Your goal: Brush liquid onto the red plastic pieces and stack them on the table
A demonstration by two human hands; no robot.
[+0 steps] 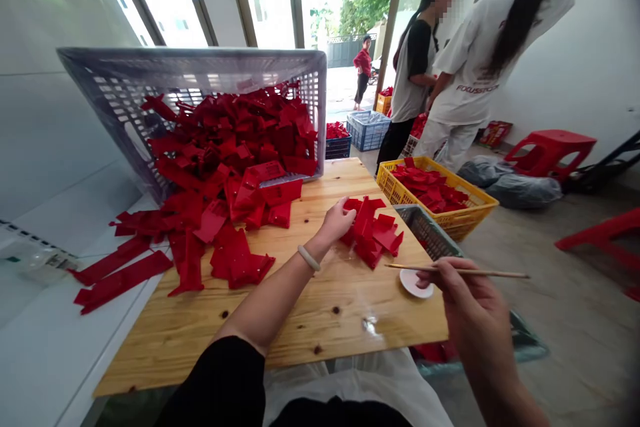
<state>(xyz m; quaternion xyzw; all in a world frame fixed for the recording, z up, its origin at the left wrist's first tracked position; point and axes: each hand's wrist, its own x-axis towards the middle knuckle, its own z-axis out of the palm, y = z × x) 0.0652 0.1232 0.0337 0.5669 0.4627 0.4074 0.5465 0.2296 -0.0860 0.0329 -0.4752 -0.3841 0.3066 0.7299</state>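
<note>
Right hand (470, 293) grips a thin wooden stick (493, 273) pencil-style, thumb against fingers; the stick lies nearly level, its left part above a small white dish (413, 285) near the bench's right edge; can't tell what the dish holds. Left hand (336, 221), fingers curled, sits at the left edge of a small pile of folded red pieces (373, 233), fingertips at the nearest one; can't tell if it has a piece pinched. Step in hand reads as left on the pieces, stick at the ready; next move calls for parting one piece from its overlapping neighbours and keeping the stick tip clear of the dish rim. Outward: bare wooden bench (280, 347) in front of the pile; left of it, a grey plastic crate (200, 60) tipped on its side, a large red heap (235, 140) spilling from its mouth; loose edges there crowd the left forearm's side. Off the right edge, a yellow crate (483, 210) of red pieces and a green-grey crate (533, 348), partly hidden by the right hand; beyond, two standing co-workers, a red stool (550, 147) and grey plastic bags (530, 190); nothing blocks the space between pile and dish.
</note>
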